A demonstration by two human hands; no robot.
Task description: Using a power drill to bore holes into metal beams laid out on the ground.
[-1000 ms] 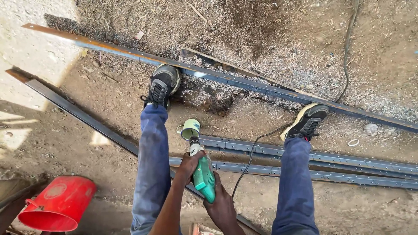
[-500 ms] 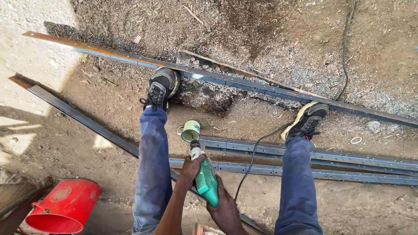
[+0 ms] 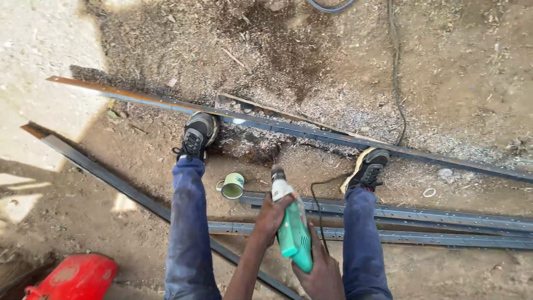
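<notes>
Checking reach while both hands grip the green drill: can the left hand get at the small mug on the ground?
Probably yes. The left hand grips the green drill just right of the mug, with only bare dirt between them. It would have to let go first; the right hand holds the rear.

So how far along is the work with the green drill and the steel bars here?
Done: the flat bars by the right leg already carry rows of holes. In hand: both hands, left hand and right hand, grip the green drill, raised off the metal. Left: the long bar underfoot shows no holes.
</notes>
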